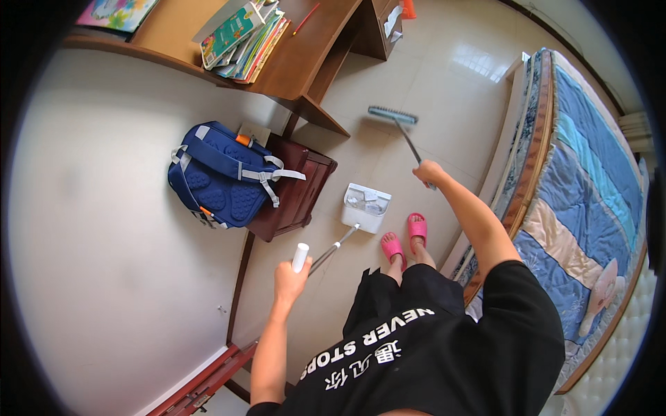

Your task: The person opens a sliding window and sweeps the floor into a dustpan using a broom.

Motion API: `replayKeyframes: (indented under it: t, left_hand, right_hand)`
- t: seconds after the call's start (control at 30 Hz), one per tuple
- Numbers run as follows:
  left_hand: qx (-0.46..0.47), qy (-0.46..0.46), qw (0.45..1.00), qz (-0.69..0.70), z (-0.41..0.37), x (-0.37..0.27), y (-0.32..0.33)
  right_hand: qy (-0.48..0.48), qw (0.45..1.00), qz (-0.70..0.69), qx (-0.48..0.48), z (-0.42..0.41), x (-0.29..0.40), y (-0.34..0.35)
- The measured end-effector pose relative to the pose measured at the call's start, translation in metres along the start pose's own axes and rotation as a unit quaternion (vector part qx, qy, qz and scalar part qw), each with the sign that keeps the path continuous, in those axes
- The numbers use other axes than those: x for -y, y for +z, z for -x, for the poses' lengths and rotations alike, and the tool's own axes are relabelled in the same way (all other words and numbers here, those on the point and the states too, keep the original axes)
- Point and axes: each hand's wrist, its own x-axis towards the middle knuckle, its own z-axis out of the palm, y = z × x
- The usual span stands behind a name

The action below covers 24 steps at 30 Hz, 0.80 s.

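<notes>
My left hand is closed around the handle of a long-handled white dustpan; the handle's white end stands up out of my fist. Pale scraps lie in the pan, which is on the floor in front of my feet. In my right hand is the dark handle of a broom, reaching away from me. Its grey-blue head is slightly blurred, with dark bristles on the far side. Whether the bristles touch the floor, I cannot tell.
Left of the dustpan, a blue backpack rests on a dark red wooden cabinet. A brown desk with stacked books stands beyond. To the right is a bed with a blue quilt. Pink slippers are on my feet.
</notes>
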Motion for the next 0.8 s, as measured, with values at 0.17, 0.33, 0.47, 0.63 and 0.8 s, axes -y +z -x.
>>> replayKeyframes:
  t: [0.17,0.33,0.47,0.63,0.8]
  left_hand:
    - [-0.059,-0.04,0.997,-0.008,0.004,0.004,0.009]
    - [-0.069,-0.038,0.997,-0.009,-0.003,-0.001,0.006]
    - [-0.071,-0.04,0.997,-0.011,-0.009,-0.002,0.002]
    - [-0.08,-0.027,0.996,-0.011,0.0,0.011,0.006]
    - [-0.091,-0.047,0.995,-0.021,0.037,0.05,0.007]
  right_hand:
    - [-0.03,0.995,0.093,-0.031,-0.045,-0.013,0.081]
    - [0.099,0.992,-0.072,-0.01,0.094,-0.079,0.203]
    - [0.034,0.984,0.083,0.153,0.164,-0.106,0.176]
    - [-0.007,0.989,0.094,0.111,0.181,-0.107,0.101]
    - [-0.074,0.99,0.11,0.047,0.119,-0.063,0.069]
